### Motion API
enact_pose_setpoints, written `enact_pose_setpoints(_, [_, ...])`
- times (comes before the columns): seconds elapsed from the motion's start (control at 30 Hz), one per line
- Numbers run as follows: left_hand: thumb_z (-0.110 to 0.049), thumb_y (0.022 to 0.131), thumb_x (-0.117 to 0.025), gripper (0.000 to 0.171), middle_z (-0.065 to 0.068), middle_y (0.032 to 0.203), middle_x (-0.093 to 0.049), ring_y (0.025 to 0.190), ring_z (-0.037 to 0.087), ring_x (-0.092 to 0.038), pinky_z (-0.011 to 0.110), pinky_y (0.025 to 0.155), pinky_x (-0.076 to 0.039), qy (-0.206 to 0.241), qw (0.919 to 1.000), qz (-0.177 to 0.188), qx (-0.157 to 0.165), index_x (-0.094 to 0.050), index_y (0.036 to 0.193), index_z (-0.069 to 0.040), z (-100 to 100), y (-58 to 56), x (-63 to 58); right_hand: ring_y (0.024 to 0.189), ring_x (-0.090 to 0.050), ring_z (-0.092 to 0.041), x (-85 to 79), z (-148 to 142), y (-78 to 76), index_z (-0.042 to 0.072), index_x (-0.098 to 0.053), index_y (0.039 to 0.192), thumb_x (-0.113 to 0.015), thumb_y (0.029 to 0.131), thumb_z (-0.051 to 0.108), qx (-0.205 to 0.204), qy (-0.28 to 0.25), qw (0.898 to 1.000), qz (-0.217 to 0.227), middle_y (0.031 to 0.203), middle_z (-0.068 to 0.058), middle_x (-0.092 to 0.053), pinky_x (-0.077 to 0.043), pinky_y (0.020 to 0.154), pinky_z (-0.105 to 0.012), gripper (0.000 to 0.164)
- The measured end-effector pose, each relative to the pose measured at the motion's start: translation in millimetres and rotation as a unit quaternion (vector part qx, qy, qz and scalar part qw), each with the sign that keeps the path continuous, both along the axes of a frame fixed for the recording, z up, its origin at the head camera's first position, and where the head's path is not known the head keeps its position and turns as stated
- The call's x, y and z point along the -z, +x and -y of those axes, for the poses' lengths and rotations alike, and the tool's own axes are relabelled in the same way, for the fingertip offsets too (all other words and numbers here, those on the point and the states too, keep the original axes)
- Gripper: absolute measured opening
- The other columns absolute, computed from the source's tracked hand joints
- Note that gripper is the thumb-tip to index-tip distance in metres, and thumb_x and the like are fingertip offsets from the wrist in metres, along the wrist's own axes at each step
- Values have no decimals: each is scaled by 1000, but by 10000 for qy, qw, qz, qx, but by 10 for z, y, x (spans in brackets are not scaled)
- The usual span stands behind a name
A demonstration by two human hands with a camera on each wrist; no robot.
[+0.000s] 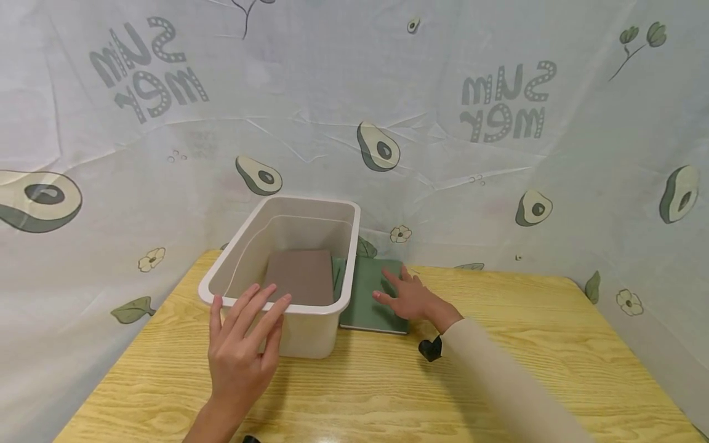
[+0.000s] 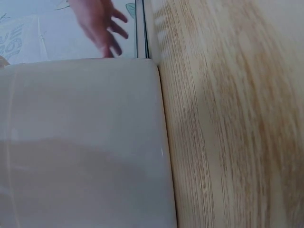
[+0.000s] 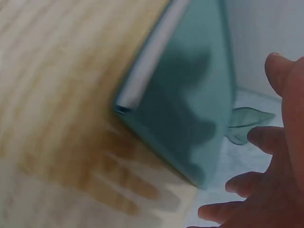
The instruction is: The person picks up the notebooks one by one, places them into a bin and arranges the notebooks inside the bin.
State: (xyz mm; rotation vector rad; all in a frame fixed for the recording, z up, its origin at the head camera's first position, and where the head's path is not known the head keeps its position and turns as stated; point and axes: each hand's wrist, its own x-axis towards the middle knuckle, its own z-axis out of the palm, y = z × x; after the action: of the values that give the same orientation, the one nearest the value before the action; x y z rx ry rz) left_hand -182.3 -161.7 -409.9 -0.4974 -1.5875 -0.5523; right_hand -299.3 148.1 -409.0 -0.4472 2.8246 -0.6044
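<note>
A light grey plastic bin (image 1: 310, 335) stands on the table. My left hand (image 1: 240, 351) rests at its near rim, fingers fairly straight and spread. Inside the bin lies a brown notebook (image 1: 301, 277), with a strip of a green item (image 1: 338, 277) showing along its right side. Just right of the bin, a green notebook (image 1: 368, 301) lies flat on the table. Over its right edge reaches my right hand (image 1: 412, 298), fingers spread and holding nothing. The right wrist view shows the hand's shadow falling on the green cover (image 3: 175, 104).
The wood-grain table (image 1: 526, 344) extends to the right. A pale curtain (image 1: 332, 80) printed with avocados and lettering hangs behind the table. Below my right wrist is a small black object (image 1: 430, 349), and another dark piece (image 1: 251, 439) shows at the bottom edge.
</note>
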Motion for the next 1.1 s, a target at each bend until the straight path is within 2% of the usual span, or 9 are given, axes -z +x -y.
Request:
enact_pose_setpoints(0.2, [-24,108,-60,27,16,111,-81,107,40,-72,55,129,-29,-23,10000,30,16,-84,107,-11,-1,4,7,156,-14,-67,159,43,44,16,-26,170,-48,109,55,175,234,9995,128,175,-34,-9,-22,122,-78,75])
enact_pose_setpoints(0.5, [-24,108,-60,28,17,112,-81,108,41,-72,55,130,-28,-37,10000,55,33,-84,108,-11,2,3,-2,158,-14,-64,242,82,85,16,-28,169,-52,107,56,200,523,9984,4,175,-34,-6,-24,122,-76,77])
enact_pose_setpoints(0.67, [-25,108,-59,28,17,112,-81,109,41,-72,56,130,-28,-31,10000,78,24,-84,108,-11,5,-4,5,160,-12,-60,264,86,80,17,-26,170,-54,107,56,331,491,9982,75,173,-38,-4,-28,123,-72,80])
enact_pose_setpoints(0.83, [-26,108,-59,29,17,114,-80,110,40,-72,57,130,-28,-32,9999,125,-2,-84,109,-12,8,-4,21,162,-12,-58,267,86,80,16,-25,170,-56,105,57,409,448,9981,85,171,-41,-8,-35,121,-69,83])
enact_pose_setpoints(1.1, [-27,109,-59,28,17,116,-80,112,40,-71,57,130,-27,-59,9998,175,-30,-84,111,-13,13,-8,35,161,-10,-60,291,79,92,15,-28,169,-61,104,51,528,-15,9986,55,171,-40,-8,-30,122,-72,81])
